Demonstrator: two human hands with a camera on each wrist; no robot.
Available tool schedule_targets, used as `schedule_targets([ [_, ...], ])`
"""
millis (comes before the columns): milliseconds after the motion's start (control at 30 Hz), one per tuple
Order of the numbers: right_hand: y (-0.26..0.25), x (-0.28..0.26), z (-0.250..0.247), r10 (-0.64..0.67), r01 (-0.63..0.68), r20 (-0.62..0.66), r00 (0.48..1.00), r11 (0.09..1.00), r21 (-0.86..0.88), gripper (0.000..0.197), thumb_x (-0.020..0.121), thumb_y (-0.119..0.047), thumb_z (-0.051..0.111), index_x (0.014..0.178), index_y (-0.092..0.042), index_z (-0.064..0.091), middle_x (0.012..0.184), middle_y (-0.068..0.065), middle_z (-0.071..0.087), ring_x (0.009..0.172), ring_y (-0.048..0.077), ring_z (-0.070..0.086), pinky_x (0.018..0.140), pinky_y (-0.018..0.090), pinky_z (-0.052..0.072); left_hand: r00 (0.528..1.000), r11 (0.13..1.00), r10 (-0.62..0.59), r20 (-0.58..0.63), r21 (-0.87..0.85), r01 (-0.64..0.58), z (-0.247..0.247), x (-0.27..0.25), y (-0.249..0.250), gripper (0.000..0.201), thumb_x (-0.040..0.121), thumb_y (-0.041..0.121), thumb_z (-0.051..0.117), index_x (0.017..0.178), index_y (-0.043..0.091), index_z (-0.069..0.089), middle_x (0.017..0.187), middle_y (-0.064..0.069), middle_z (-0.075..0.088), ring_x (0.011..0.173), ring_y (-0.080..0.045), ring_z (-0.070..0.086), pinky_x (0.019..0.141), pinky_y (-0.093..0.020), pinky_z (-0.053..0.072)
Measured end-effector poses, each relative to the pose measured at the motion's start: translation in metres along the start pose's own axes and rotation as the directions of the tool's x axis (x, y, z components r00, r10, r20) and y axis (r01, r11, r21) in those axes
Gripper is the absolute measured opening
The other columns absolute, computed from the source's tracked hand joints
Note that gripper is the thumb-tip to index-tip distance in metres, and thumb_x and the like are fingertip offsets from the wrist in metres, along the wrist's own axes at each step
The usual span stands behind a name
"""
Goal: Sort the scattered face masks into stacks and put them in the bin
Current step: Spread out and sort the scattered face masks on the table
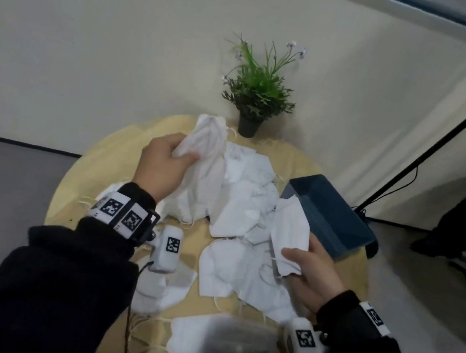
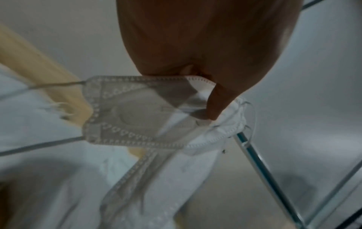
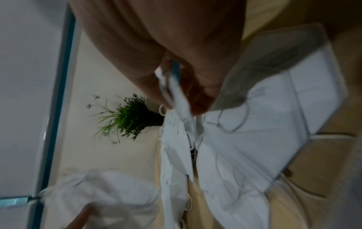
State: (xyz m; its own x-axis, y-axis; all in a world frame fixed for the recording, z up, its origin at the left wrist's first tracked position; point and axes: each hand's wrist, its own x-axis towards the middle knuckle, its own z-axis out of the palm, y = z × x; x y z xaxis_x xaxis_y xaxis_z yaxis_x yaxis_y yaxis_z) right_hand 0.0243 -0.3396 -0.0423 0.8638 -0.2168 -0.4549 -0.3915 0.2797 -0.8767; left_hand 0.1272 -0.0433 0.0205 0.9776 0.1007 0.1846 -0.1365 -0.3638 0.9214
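masks (image 1: 241, 195) litter table; each hand pinches one.

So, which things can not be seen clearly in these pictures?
- Bin inside: head view, near wall hides the bottom, so masks inside cannot be told.
- Bundle in the left hand: mask count unclear, layers overlap.
- Mask in the right hand: right wrist view is blurred.
- Front mask: grey smear on the head view.
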Motion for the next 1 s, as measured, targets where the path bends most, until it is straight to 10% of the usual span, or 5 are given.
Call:
schedule_targets([
  [333,-0.012,-0.034,-0.009,-0.360,0.351,-0.002,0.933,0.910,-0.222,0.027,0.085,-0.002,0.077,0.106,-0.018,0.074,0.104,0.007,0.076,0.090,0.028,0.075,0.066,0.038,0.061,0.940,0.939,-0.309,0.142,0.204,0.278,-0.003,-0.045,-0.006,0.012,0.095,0.022,0.062,0.095,0.015,0.072,0.093,-0.011,0.076,0.084,-0.035,0.074,0.082,-0.048,0.060],
  [500,-0.015,-0.035,-0.006,-0.260,0.269,0.072,0.963,0.939,-0.214,0.020,0.093,-0.003,0.068,0.100,-0.019,0.079,0.102,0.010,0.078,0.076,0.019,0.067,0.066,0.033,0.055,0.977,0.962,-0.210,0.022,0.184,0.203,-0.016,-0.059,0.000,0.019,0.096,0.022,0.051,0.104,0.022,0.069,0.102,-0.005,0.072,0.099,-0.033,0.067,0.095,-0.054,0.054],
  [733,-0.017,-0.024,-0.013,-0.192,0.225,0.156,0.969,0.945,-0.236,0.026,0.089,0.005,0.071,0.109,-0.011,0.075,0.097,0.010,0.076,0.070,0.018,0.061,0.060,0.030,0.053,0.989,0.995,-0.063,0.134,-0.074,0.073,0.001,-0.076,0.044,0.017,0.089,0.013,0.078,0.103,0.021,0.078,0.095,0.002,0.080,0.086,-0.020,0.077,0.074,-0.039,0.061],
  [1000,-0.017,-0.024,-0.003,-0.180,0.217,0.165,0.970,0.945,-0.244,0.012,0.097,-0.004,0.065,0.098,-0.006,0.077,0.087,0.007,0.076,0.068,0.016,0.060,0.055,0.024,0.052,0.890,0.974,-0.159,0.428,-0.077,0.212,0.021,-0.086,0.038,0.017,0.091,0.002,0.073,0.103,0.012,0.080,0.097,-0.012,0.080,0.085,-0.024,0.074,0.086,-0.042,0.057],
])
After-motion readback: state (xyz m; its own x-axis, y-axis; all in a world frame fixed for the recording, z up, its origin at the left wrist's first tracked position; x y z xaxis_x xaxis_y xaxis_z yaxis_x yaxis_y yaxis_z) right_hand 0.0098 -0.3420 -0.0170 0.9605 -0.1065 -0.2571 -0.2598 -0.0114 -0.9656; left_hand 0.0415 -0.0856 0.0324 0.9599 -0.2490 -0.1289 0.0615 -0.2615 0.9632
